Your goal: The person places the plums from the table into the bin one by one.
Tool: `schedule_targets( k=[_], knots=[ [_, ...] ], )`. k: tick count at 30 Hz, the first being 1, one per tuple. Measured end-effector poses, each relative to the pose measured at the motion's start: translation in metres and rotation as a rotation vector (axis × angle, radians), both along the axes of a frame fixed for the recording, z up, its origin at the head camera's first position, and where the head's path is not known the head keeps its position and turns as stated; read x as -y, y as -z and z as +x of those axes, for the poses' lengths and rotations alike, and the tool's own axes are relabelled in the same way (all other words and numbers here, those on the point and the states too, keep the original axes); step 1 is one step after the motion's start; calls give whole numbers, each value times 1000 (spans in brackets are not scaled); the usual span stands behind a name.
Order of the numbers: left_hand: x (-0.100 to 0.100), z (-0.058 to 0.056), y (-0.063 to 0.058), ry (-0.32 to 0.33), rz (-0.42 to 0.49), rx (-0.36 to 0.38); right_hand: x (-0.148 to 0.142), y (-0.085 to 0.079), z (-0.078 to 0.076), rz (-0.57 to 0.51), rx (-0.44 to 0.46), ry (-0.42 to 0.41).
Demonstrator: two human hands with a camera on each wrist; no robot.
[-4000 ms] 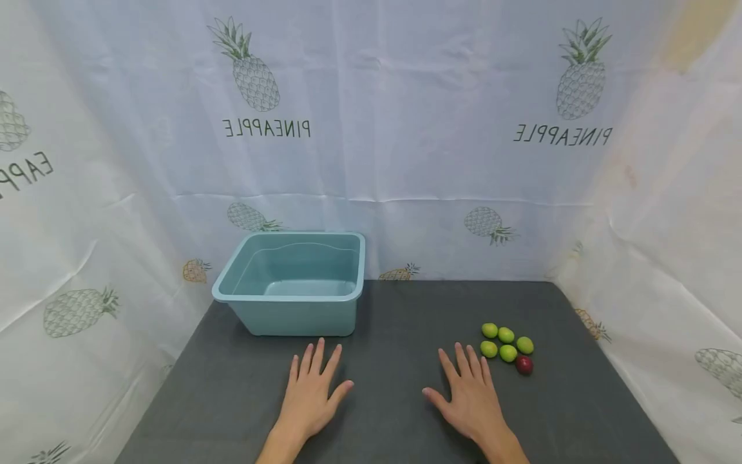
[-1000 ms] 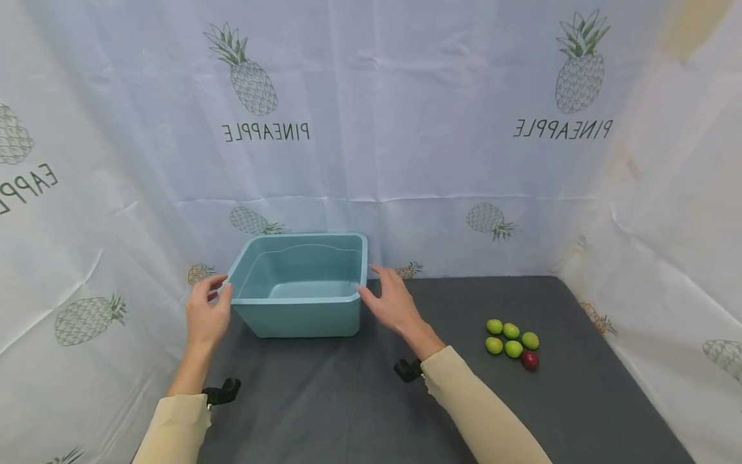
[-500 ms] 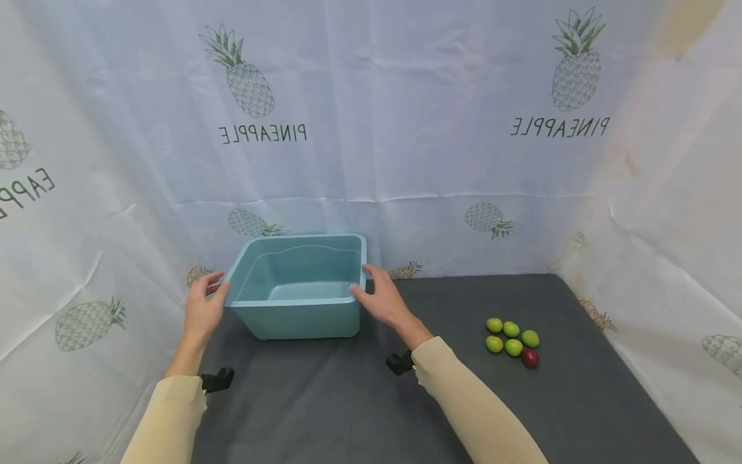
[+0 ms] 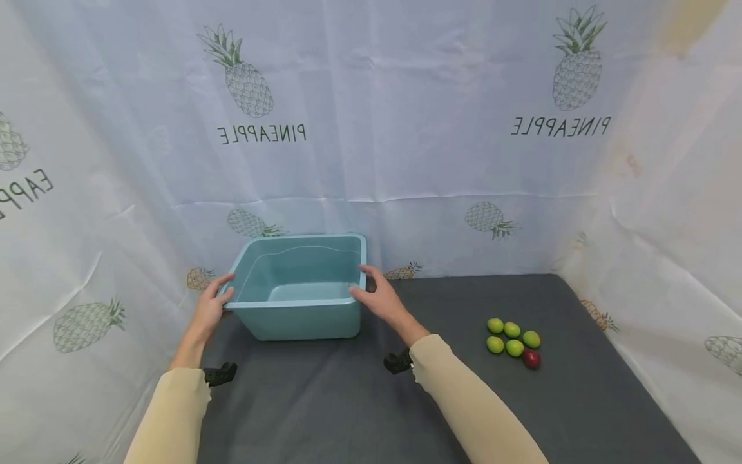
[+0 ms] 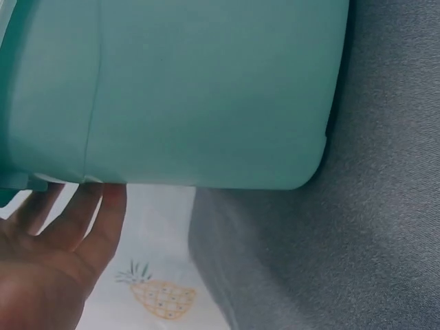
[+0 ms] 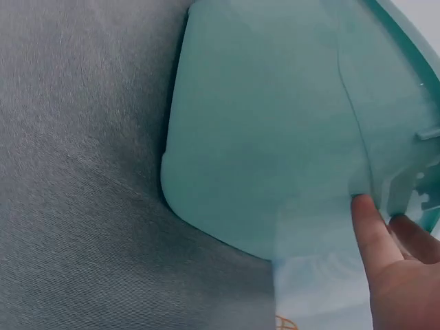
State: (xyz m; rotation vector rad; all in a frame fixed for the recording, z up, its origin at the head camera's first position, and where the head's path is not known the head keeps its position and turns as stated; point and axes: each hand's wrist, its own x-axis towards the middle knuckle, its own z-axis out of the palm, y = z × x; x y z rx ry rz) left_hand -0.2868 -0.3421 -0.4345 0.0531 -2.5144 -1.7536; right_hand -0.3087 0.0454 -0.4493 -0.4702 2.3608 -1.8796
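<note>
A light blue plastic basin [image 4: 301,322] sits at the back left of the dark table, with nothing in it. My left hand [image 4: 210,308] grips its left rim; in the left wrist view the fingers [image 5: 103,220] lie against the outer wall under the rim. On the opposite side, my right hand [image 4: 382,298] holds the right rim, thumb over the edge. In the right wrist view, fingertips [image 6: 364,210] touch the outer wall below the rim.
To the right on the dark cloth [image 4: 440,386] lie several small green fruits [image 4: 514,348] and one dark red fruit [image 4: 531,359]. A white pineapple-printed curtain [image 4: 406,129] stands behind the table and along both sides.
Both hands were flat on the table, then rose to the basin's sides. Over the last second they have closed in on its left and right rims. The basin has hardly moved.
</note>
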Motion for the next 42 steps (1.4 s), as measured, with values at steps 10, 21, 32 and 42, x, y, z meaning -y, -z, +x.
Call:
schedule_targets(
  k=[10, 21, 32, 42],
  knots=[
    [-4, 14, -3, 40, 35, 23, -5, -2, 6, -15, 50, 28],
    [-2, 20, 5, 91, 11, 36, -20, 2, 13, -46, 89, 8],
    [-16, 25, 3, 69, 16, 25, -38, -3, 24, -98, 109, -4],
    [-22, 30, 6, 71, 30, 33, -47, -1, 31, -86, 104, 8]
  ],
)
